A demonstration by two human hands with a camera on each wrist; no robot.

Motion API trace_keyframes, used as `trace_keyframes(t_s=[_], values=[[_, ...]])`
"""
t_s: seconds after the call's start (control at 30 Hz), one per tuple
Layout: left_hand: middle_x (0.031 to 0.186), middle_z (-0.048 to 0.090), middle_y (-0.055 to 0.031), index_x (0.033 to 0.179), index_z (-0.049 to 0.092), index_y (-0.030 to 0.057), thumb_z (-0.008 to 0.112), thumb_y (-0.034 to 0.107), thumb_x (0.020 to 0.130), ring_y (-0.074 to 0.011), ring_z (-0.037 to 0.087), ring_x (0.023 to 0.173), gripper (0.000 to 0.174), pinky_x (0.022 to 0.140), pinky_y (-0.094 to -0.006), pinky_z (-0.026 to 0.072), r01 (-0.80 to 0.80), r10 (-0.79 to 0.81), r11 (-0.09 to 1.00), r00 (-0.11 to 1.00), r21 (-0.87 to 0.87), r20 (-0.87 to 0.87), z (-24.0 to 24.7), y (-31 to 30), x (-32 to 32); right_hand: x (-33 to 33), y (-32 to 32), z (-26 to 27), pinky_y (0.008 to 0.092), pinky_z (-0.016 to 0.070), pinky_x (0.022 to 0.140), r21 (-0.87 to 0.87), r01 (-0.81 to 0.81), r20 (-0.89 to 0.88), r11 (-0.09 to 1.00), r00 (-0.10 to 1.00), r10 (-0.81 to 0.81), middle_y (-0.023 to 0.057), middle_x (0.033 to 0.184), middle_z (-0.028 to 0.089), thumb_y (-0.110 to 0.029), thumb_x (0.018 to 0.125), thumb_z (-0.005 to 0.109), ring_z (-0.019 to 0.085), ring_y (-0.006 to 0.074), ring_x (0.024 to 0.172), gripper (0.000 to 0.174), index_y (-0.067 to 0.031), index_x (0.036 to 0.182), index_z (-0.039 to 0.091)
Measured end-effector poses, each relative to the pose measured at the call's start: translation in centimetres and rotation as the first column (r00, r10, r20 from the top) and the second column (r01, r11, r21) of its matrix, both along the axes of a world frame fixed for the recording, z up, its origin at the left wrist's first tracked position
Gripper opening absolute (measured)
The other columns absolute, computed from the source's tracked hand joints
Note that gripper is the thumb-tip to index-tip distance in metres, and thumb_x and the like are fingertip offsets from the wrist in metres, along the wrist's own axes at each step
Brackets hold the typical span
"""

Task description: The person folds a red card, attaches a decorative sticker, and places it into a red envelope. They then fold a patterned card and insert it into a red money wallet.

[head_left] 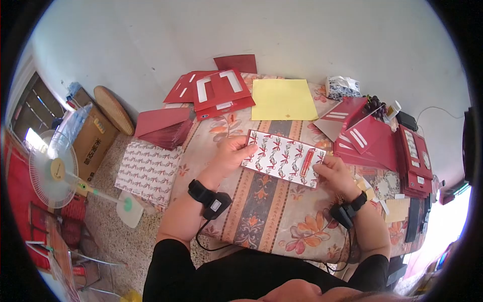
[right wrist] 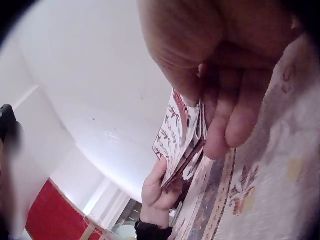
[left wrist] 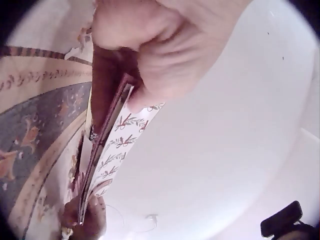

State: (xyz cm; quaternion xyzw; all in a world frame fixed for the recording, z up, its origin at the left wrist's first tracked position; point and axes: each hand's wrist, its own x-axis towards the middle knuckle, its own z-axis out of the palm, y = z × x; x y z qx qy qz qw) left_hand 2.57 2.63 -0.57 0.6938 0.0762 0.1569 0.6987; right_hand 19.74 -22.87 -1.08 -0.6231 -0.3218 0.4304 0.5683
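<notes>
Both hands hold a folded card (head_left: 284,158) above the table, its white face printed with rows of green sprigs and red bows. A red label (head_left: 307,163) sits near its right end, and the back is dark red. My left hand (head_left: 235,153) grips the left end, thumb on the printed face and fingers behind. At the other end my right hand (head_left: 334,173) pinches the card near the label. In the right wrist view, several layers show along the edge of the folded card (right wrist: 172,132), slightly parted beside the thumb.
Red cut-out folders (head_left: 221,90) and a yellow sheet (head_left: 284,99) lie at the back of the table (head_left: 261,216). Left of them is a stack of dark red cards (head_left: 163,126). More red folders (head_left: 372,136) are on the right. A fan (head_left: 55,168) stands at far left.
</notes>
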Motion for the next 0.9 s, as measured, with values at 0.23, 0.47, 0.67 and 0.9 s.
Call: trace_keyframes(t_s=[0.23,0.47,0.67,0.9], values=[[0.085,0.062,0.0,0.097,0.061,-0.0033,0.055,0.01,0.087,-0.0037,0.055,0.073,0.018,0.064,-0.0202,0.046,-0.043,0.044,0.998,0.998,-0.038,0.037,0.0,-0.4,0.1,-1.4,0.7,0.9,0.0245,0.0502,0.059,0.197,0.187,-0.172,0.962,0.973,-0.154,0.0051,0.087,0.063,-0.008,0.088,0.052,0.06,0.0105,0.07,0.017,0.0027,0.1,0.056],[0.085,0.062,-0.0002,0.101,0.06,-0.0038,0.055,0.013,0.088,-0.0038,0.055,0.073,0.022,0.065,-0.0202,0.046,0.005,-0.003,0.999,0.999,-0.045,0.036,0.5,-0.9,0.0,-1.2,0.8,0.6,0.0258,0.0532,0.058,0.22,0.188,-0.275,0.957,0.953,-0.124,0.0092,0.09,0.063,-0.003,0.087,0.05,0.062,0.0124,0.068,0.021,0.0033,0.107,0.053],[0.1,0.059,-0.0034,0.11,0.055,-0.0034,0.054,0.019,0.089,-0.0068,0.054,0.086,0.031,0.073,-0.0236,0.0464,0.114,-0.123,0.992,0.975,-0.058,-0.184,3.4,1.1,0.3,-0.5,0.4,0.7,0.0288,0.0536,0.053,0.229,0.202,-0.261,0.952,0.955,-0.14,0.0079,0.09,0.064,-0.001,0.086,0.049,0.062,0.0123,0.066,0.023,0.0033,0.109,0.052],[0.107,0.057,-0.0167,0.115,0.049,-0.0001,0.053,0.008,0.08,-0.0352,0.054,0.1,0.036,0.091,-0.0445,0.0398,-0.26,0.524,0.007,0.824,0.966,0.217,0.9,13.1,3.4,-0.2,0.3,2.8,0.0268,0.054,0.051,0.219,0.423,-0.267,0.88,0.893,-0.363,0.007,0.089,0.064,-0.008,0.089,0.045,0.062,0.0115,0.067,0.022,-0.0004,0.108,0.054]])
